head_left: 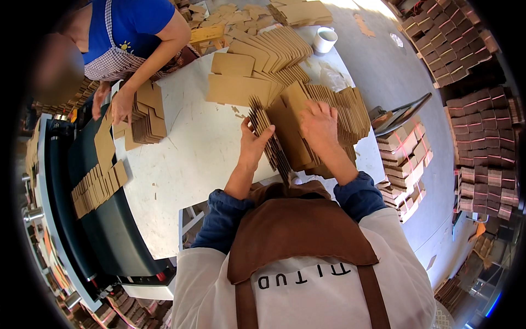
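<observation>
My left hand (256,143) is closed around a thin upright bundle of flat cardboard blanks (278,156), the thumb on its near side. To its right, my right hand (319,126) has its fingers curled over the top of a wider brown cardboard blank (296,101). That blank leans at the left end of a row of upright cardboard blanks (350,115); my fingertips are partly hidden behind the hand. Beyond my hands, a fanned pile of cardboard blanks (268,52) lies on the white table (181,181).
At the left, a co-worker's hands (121,104) are by a cardboard stack (148,118) and a dark conveyor belt (123,236) carrying overlapping blanks (98,189). A white cup (325,40) stands at the table's far right corner. Strapped cardboard bundles (482,148) are piled at the right.
</observation>
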Action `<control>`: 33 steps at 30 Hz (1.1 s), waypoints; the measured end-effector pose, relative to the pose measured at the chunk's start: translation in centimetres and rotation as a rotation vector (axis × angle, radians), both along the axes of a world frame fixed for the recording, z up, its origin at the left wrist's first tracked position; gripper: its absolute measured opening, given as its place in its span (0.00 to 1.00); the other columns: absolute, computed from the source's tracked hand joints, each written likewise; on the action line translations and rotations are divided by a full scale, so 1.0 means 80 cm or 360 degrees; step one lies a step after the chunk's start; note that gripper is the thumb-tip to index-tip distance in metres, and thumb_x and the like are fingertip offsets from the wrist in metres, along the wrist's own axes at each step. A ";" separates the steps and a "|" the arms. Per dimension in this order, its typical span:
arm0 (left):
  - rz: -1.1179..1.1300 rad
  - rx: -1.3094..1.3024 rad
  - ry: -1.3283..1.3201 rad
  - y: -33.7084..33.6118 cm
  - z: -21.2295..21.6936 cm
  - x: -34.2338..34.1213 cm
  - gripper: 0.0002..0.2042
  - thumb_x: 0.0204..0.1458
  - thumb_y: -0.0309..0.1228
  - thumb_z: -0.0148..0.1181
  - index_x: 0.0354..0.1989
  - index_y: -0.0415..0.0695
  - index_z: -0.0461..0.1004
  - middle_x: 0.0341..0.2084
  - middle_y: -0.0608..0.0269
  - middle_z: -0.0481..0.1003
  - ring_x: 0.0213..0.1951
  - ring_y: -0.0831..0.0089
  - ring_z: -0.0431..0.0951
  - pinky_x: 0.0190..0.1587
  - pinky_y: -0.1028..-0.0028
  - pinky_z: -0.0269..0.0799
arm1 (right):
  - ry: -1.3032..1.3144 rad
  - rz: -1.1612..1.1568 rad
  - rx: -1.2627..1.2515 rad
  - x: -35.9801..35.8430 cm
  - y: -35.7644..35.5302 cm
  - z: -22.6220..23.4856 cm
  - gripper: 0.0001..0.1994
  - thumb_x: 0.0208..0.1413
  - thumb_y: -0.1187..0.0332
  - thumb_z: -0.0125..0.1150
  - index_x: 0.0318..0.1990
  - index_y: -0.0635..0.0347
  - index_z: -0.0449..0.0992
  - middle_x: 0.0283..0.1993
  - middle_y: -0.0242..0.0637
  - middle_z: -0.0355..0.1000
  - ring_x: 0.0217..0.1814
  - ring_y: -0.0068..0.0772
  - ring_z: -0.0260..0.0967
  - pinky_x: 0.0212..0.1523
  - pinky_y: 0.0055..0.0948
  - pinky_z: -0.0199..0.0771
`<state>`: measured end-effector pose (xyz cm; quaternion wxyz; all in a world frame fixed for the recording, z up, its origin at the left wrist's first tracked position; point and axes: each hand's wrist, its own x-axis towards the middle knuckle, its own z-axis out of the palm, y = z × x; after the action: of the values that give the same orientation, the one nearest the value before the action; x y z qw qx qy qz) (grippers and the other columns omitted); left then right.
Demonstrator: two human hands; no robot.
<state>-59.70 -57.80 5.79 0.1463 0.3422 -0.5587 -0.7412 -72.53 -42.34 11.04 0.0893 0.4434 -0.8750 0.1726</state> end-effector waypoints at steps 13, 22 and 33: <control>0.0036 0.0028 0.0000 0.015 0.006 0.007 0.38 0.58 0.41 0.59 0.67 0.35 0.44 0.54 0.52 0.66 0.49 0.71 0.71 0.48 0.75 0.70 | -0.1033 0.0032 -0.0100 0.019 -0.021 -0.013 0.32 0.49 0.48 0.66 0.54 0.63 0.70 0.39 0.48 0.77 0.42 0.45 0.75 0.45 0.38 0.73; 0.0030 0.0045 0.0053 0.016 0.000 0.005 0.35 0.60 0.43 0.55 0.67 0.37 0.47 0.55 0.57 0.66 0.51 0.72 0.69 0.51 0.75 0.67 | -0.1031 0.0022 -0.0055 0.020 -0.023 -0.006 0.37 0.45 0.46 0.68 0.56 0.65 0.68 0.45 0.52 0.75 0.46 0.49 0.74 0.48 0.39 0.72; 0.0010 0.0047 0.0137 0.015 -0.012 0.003 0.33 0.62 0.42 0.52 0.67 0.36 0.46 0.57 0.55 0.65 0.54 0.70 0.68 0.55 0.74 0.64 | -0.1026 -0.0001 0.0023 0.025 -0.031 0.002 0.39 0.44 0.44 0.67 0.57 0.62 0.66 0.47 0.52 0.73 0.50 0.53 0.71 0.51 0.43 0.70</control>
<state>-59.47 -56.59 4.80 0.1675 0.3138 -0.5399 -0.7629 -70.49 -44.80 11.19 -0.1955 0.3662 -0.8597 0.2978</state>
